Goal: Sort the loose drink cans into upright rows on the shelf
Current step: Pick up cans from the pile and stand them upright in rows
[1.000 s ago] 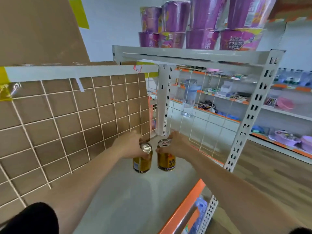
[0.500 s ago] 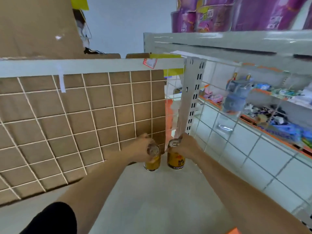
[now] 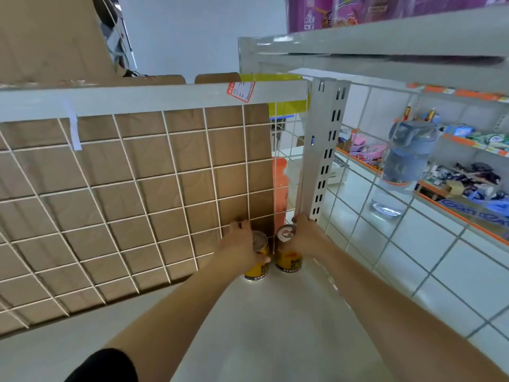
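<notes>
Two yellow drink cans stand upright side by side in the far corner of the white shelf (image 3: 275,321). My left hand (image 3: 238,248) grips the left can (image 3: 257,267) from its left side, fingers curled round it. The right can (image 3: 287,257) is held by my right hand (image 3: 307,237), which wraps it from the right with fingertips near its silver top. Both cans touch or nearly touch the shelf surface, close to the wire grid at the back.
A white wire grid (image 3: 137,202) backed by brown cardboard walls the left and back. A perforated white upright post (image 3: 321,161) stands just behind the right can. Wire mesh (image 3: 399,244) closes the right side. An upper shelf (image 3: 385,42) with purple packs hangs overhead.
Both hands carried the cans deeper along the shelf, from mid-shelf to the far corner by the post, and lowered them side by side.
</notes>
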The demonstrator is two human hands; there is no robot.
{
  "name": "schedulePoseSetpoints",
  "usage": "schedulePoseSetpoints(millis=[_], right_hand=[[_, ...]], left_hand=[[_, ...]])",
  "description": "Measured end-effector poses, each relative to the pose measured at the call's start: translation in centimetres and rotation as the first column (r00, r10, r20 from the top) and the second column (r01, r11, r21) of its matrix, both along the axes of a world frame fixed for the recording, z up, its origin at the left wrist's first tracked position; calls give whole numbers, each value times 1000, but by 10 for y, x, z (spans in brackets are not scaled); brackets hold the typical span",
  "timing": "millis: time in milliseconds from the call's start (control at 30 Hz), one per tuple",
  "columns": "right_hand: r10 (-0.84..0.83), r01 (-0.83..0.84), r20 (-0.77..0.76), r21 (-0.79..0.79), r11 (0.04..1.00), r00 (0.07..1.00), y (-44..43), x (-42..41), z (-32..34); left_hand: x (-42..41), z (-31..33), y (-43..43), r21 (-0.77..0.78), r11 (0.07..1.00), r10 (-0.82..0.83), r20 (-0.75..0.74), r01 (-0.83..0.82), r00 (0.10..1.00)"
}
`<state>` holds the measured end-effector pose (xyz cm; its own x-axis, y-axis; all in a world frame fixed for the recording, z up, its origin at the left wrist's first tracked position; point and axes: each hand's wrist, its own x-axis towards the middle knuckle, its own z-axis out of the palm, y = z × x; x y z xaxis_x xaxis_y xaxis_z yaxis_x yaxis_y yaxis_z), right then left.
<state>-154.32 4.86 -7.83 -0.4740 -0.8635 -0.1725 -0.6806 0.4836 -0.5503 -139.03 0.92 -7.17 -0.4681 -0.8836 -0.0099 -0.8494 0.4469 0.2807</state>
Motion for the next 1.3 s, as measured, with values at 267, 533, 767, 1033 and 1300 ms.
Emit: schedulePoseSetpoints(millis=[267, 533, 767, 1033, 1300], right_hand=[[4, -16, -156, -80, 997, 988, 8, -8, 0], [-57, 31, -189, -139, 990, 980, 17, -7, 0], [-55, 25, -218, -140, 990, 974, 19, -3, -1], [20, -35, -275, -50, 998, 961, 23, -6, 1], [15, -147, -652, -148, 978, 758, 22, 63, 25]], left_hand=[[-9, -10, -5, 116, 993, -3, -234, 31, 972], [-13, -24, -7, 120, 992, 15, -360, 30, 933], [-9, -27, -2, 117, 991, -11, -411, 65, 911], [-9, -28, -1, 142, 986, -27, -398, 91, 917], [36, -15, 7, 1, 999, -43, -235, 45, 971]])
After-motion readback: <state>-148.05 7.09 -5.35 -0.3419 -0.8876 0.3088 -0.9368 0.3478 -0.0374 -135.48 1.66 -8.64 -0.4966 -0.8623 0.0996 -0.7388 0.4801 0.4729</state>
